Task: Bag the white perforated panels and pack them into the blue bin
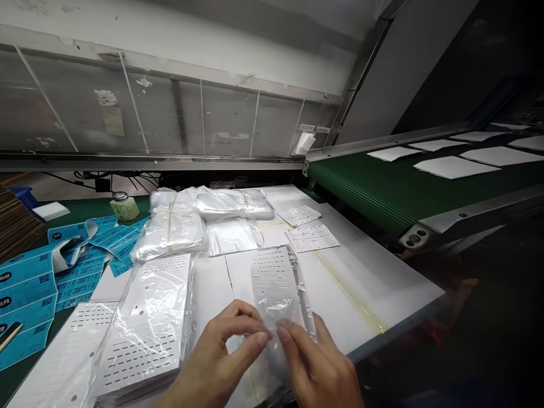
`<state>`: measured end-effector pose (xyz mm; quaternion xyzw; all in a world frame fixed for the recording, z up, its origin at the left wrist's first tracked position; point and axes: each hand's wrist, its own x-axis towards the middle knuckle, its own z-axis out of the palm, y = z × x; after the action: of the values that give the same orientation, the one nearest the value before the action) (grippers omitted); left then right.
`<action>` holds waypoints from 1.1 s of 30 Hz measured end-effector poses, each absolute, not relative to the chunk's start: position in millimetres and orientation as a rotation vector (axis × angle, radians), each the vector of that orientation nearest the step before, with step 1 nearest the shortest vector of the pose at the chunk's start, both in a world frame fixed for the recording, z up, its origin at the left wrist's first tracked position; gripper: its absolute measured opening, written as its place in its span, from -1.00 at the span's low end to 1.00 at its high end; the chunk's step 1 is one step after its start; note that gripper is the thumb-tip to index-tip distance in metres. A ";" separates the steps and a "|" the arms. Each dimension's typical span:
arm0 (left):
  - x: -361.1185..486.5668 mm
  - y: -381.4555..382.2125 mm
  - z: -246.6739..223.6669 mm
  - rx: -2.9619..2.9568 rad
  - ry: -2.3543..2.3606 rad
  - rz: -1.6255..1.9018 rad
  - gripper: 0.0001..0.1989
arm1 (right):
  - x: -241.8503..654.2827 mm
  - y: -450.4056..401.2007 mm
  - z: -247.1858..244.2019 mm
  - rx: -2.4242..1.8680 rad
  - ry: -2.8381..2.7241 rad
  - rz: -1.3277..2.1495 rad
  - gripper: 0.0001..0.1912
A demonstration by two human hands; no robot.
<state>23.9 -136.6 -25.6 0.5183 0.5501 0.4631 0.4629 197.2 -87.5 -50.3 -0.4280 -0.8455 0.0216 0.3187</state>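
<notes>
head view: the left hand (225,345) and right hand (321,365) pinch the near end of a clear bag (274,360), a slotted white panel (274,269) inside it, over the tabletop (382,283). far left, blue label sheets (80,277) repeat "20073"; their round black logos (5,302) are unclear.

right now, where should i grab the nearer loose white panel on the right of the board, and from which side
Probably pinch the right-hand end of the loose white panel, coming from the right. It lies flat and low, so an edge seems easier than its face. Its left end sits close to the bagged panel; the right end looks unobstructed.
</notes>
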 end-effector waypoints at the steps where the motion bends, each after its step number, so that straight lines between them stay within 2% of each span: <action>1: 23.3 -135.1 -25.6 1.256 1.348 1.161 -0.76 | 198.7 -85.6 -48.6 -1.128 -2.238 0.029 -0.66; 5: 24.3 -130.9 -28.0 1.016 1.411 1.255 -0.75 | 203.6 -85.0 -43.8 -1.171 -2.206 -0.162 -0.60; 8: 30.3 -129.2 -32.3 0.808 1.271 1.380 -0.76 | 197.7 -92.6 -43.8 -1.142 -2.171 -0.234 -0.55; 12: 40.2 -128.4 -40.2 0.631 1.024 1.462 -0.75 | 183.6 -98.2 -43.0 -1.059 -2.244 0.022 -0.68; 15: 40.6 -128.9 -43.6 0.505 0.887 1.509 -0.78 | 184.3 -92.3 -40.4 -1.056 -2.230 0.137 -0.71; 20: 29.8 -129.1 -41.1 0.163 0.709 1.574 -0.84 | 205.3 -73.6 -39.2 -1.402 -2.137 0.210 -0.68; 23: 31.7 -128.0 -41.5 0.152 0.625 1.553 -0.87 | 209.9 -62.5 -37.4 -1.592 -2.093 0.244 -0.66; 25: 37.7 -126.1 -43.8 0.318 0.709 1.493 -0.83 | 207.5 -55.9 -32.6 -1.631 -2.085 0.276 -0.66; 29: 48.4 -118.2 -50.0 0.701 1.261 1.389 -0.79 | 213.5 -46.0 -17.1 -1.561 -2.050 0.381 -0.71; 33: 48.3 -107.2 -57.1 0.677 1.425 1.466 -0.64 | 256.9 -57.4 -16.4 -1.594 -1.590 0.597 -0.70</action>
<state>48.3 -107.2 -57.1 0.2767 0.5827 0.5992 0.4743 256.9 -57.4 -16.4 -0.6287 -0.6270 0.2354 0.3951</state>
